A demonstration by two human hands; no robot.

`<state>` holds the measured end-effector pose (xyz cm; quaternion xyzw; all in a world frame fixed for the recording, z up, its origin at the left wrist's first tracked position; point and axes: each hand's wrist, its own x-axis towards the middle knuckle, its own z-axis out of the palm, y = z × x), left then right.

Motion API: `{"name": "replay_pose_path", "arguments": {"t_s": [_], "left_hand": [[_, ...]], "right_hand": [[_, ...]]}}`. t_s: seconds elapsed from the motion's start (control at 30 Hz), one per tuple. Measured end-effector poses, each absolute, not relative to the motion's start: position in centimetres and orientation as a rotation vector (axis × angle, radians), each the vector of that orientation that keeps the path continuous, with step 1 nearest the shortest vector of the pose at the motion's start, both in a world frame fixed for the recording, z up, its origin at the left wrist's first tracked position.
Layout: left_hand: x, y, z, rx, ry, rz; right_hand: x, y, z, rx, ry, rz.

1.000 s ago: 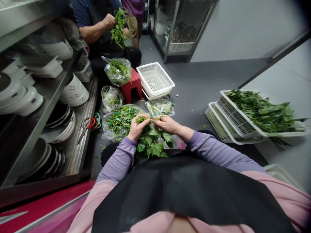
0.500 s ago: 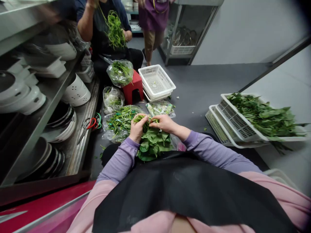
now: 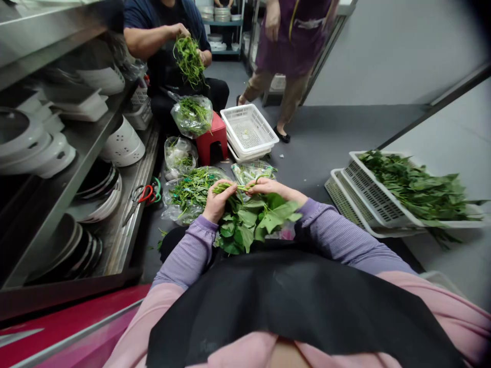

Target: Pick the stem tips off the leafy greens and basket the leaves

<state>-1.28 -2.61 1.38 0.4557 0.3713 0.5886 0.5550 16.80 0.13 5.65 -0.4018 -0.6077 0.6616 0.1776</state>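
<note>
Above my lap, my left hand [image 3: 218,198] is closed around a bunch of green stems. Broad green leaves [image 3: 242,226] hang down from that bunch between my wrists. With its fingers pinched, my right hand [image 3: 273,187] holds a leafy stem [image 3: 278,212] just right of the bunch, and its leaves spread below the palm. The two hands are close together. Just beyond my left hand lies an open plastic bag of cut greens [image 3: 194,189]. Another clear bag with greens [image 3: 253,173] sits past my fingertips.
White baskets heaped with leafy greens [image 3: 418,189] stand at right. Ahead are stacked white baskets [image 3: 249,130] and a red stool [image 3: 213,138]. Scissors [image 3: 141,197] lie on the left shelf among dishes. A seated co-worker [image 3: 164,46] holds greens; another person [image 3: 291,46] stands beyond.
My right hand has moved slightly right, drawing a leafy stem away from the bunch. The standing person has stepped rightward. The seated co-worker's raised hand has come down to the greens.
</note>
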Motion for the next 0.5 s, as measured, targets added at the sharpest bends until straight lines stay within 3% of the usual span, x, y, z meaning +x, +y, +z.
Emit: {"name": "replay_pose_path", "arguments": {"t_s": [0.13, 0.33, 0.5], "left_hand": [[-0.9, -2.9, 1.2, 1.042, 0.850, 1.398], [-1.3, -2.7, 1.6, 0.990, 0.864, 1.365], [-1.1, -1.7, 1.1, 0.697, 0.874, 1.445]], "right_hand": [[16.4, -0.4, 5.1, -1.074, -1.614, 1.924], [16.9, -0.8, 5.1, -1.276, -1.846, 1.097], [19.0, 0.1, 4.6, -1.353, -1.518, 0.814]]}}
